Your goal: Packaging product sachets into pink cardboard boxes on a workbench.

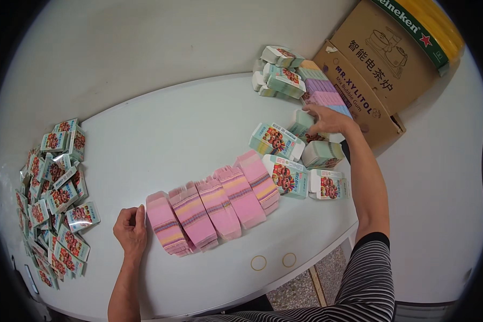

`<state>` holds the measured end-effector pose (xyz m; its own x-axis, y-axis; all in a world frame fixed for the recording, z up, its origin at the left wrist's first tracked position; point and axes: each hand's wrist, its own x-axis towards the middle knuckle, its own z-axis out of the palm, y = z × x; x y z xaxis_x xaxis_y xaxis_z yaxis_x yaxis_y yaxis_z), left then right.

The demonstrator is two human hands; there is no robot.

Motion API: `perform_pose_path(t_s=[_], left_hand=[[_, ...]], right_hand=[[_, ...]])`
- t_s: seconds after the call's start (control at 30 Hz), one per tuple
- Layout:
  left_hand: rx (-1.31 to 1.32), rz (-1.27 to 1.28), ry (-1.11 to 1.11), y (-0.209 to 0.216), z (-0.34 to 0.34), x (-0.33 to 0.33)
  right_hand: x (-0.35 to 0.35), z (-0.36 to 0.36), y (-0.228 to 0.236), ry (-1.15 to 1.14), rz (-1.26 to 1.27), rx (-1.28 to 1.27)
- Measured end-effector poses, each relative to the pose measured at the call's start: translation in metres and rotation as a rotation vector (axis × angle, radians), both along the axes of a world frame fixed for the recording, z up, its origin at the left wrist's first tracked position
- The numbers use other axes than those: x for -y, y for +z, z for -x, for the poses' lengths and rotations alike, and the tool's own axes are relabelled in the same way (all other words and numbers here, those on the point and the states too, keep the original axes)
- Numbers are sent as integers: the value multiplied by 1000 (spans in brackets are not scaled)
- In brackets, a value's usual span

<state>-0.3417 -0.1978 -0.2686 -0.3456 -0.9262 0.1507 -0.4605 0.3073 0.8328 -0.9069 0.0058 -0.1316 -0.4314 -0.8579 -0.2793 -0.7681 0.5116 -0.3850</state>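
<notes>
A row of pink paper bundles (217, 204) with yellow and dark stripes runs across the middle of the table. My left hand (130, 231) rests at its left end, fingers curled with nothing visible in them and the thumb beside the first bundle. To the far right, my right hand (330, 120) has its thumb and index finger around a pale green carton bundle (300, 123); the other fingers are partly hidden. Around it lie more green carton bundles, including one with a fruit picture (276, 140), a side-on one (323, 154) and a nearer one (287, 176).
Many small green picture packets (59, 198) are heaped at the left. More carton bundles (284, 80) stand at the back, beside orange, purple and pink stacks (319, 86). Brown cardboard boxes (386, 53) rise at the back right. Two yellow rubber bands (258, 263) lie near the front edge.
</notes>
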Motion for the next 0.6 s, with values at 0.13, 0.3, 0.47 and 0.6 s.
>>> perform_pose_path(t_s=[0.13, 0.3, 0.47, 0.6], left_hand=[[-24, 3, 0, 4, 2, -1], [3, 73, -1, 4, 2, -1], [-25, 46, 14, 6, -1, -2], [-4, -4, 6, 4, 3, -3]], right_hand=[[-1, -17, -5, 14, -89, -331], [7, -45, 25, -46, 106, -433], [61, -30, 30, -134, 490, -805], [107, 6, -26, -115, 563, -1090]])
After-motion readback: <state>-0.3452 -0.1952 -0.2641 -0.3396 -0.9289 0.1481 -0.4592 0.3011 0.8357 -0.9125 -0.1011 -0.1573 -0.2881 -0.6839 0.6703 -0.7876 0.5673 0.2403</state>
